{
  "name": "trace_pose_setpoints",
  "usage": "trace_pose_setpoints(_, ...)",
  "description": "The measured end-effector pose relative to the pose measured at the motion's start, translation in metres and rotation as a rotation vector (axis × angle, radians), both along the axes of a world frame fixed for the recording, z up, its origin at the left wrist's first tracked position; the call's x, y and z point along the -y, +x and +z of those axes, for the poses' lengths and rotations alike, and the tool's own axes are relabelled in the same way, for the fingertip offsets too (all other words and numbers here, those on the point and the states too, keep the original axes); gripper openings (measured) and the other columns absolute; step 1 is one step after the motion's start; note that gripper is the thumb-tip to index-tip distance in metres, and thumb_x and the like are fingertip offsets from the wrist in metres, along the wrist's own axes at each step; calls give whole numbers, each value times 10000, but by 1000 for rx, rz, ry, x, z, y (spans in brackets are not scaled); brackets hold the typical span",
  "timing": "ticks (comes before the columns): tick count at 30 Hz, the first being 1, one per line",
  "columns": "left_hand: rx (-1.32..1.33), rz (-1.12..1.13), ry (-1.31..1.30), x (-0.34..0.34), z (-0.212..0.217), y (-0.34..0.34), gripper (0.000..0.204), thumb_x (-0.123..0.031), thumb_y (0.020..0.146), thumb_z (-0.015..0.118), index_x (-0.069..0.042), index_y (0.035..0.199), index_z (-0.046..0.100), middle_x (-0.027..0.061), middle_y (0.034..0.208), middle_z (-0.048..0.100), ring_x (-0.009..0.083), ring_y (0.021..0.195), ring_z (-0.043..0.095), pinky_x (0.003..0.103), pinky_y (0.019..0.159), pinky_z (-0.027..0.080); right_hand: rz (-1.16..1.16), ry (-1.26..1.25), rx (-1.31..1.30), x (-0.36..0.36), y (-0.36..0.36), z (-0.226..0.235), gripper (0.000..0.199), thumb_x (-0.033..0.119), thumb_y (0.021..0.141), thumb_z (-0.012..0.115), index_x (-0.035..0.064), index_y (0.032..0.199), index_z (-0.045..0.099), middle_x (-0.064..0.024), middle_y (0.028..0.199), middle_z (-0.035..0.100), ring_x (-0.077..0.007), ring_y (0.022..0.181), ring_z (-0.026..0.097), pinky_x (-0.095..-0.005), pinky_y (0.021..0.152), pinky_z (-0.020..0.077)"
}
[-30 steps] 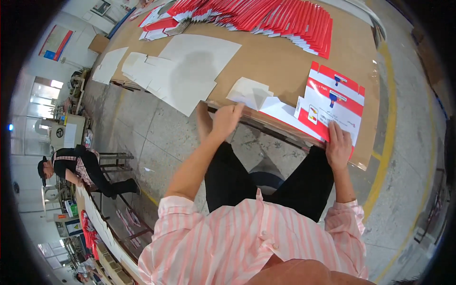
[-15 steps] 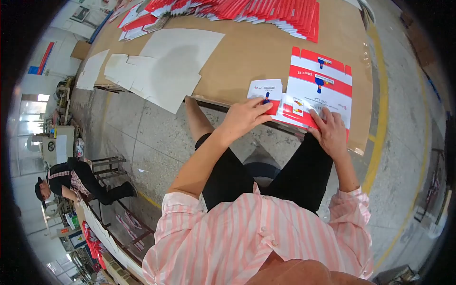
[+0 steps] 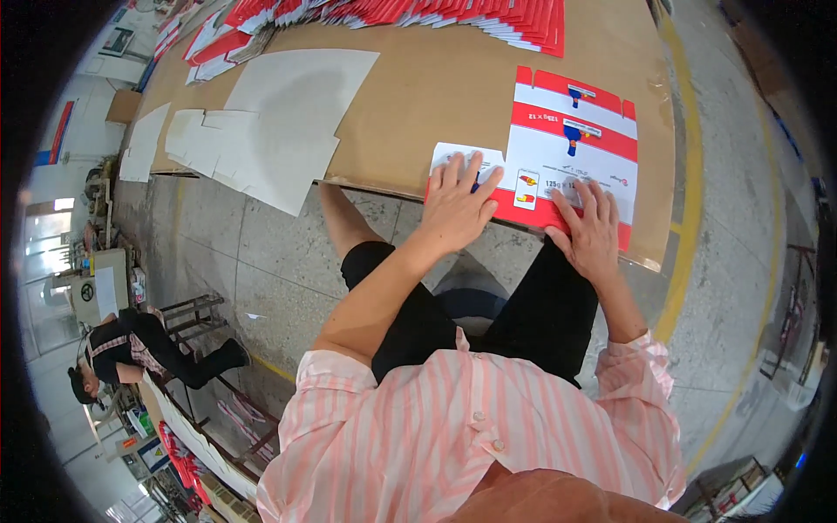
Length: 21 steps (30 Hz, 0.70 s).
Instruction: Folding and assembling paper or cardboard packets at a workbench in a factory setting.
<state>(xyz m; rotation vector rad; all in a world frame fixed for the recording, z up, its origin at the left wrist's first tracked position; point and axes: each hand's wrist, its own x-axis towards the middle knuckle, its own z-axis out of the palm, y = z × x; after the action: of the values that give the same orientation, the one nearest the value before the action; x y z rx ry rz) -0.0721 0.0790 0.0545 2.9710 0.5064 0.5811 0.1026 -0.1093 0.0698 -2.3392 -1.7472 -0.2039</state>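
A flat red-and-white printed carton blank point(image 3: 558, 135) lies at the near edge of the table, with blue bottle-like pictures on its panels. My left hand point(image 3: 458, 207) rests on the blank's left-hand flap, fingers spread and lying flat, covering part of its print. On the blank's lower right part lies my right hand point(image 3: 593, 231), its fingers apart and its palm toward the near edge. Neither hand grips anything. Both forearms reach up from below.
Fanned red-and-white folded cartons point(image 3: 418, 13) cover the far side of the brown-topped table point(image 3: 410, 105). White cardboard sheets point(image 3: 288, 113) lie to the left, overhanging the near edge. At far left a person in dark clothes point(image 3: 157, 344) is beside another bench.
My left hand has gone from closed fingers at the flap to spread fingers flat on it. The flap now sits level against the main panel. The whole view has shifted slightly.
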Motion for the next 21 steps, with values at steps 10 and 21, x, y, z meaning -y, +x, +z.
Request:
trace_pose_setpoints(10, -384, -300, -431, 27, 30, 6, 363, -251, 867, 551, -123, 1205, 581, 142, 1019, 572, 335, 913, 559, 438, 761, 459, -513, 477, -2040, 33, -94, -17, 252, 146, 842, 657, 7, 1047, 608, -84, 1004, 638, -176, 874, 613, -338, 701, 518)
trace_pose_setpoints(21, -205, 407, -109, -163, 35, -166, 441, -197, 760, 631, -50, 1160, 515, 168, 1037, 585, 394, 899, 551, 479, 751, 453, -442, 68, -1139, 54, 233, 43, 437, -26, 777, 627, 47, 1205, 576, -75, 902, 652, -132, 789, 608, -300, 685, 510)
